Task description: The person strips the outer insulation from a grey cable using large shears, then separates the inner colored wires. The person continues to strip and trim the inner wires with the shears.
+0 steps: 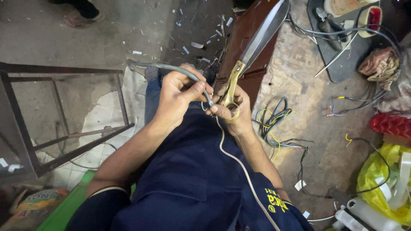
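A dark blue work garment [188, 179] fills the lower frame. Above it, at centre, the left hand [177, 96] pinches a grey cable [171, 68] near its stripped end, steadying it for the right hand [233, 113], whose fingers grip brass-handled scissors [252, 47], blades pointing to the upper right, clear of the cable.

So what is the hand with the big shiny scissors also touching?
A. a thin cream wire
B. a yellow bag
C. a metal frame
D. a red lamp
A: the right hand, fingers through the brass handles of the long steel scissors, meets the thin cream wire at the grey cable end held by the left hand.
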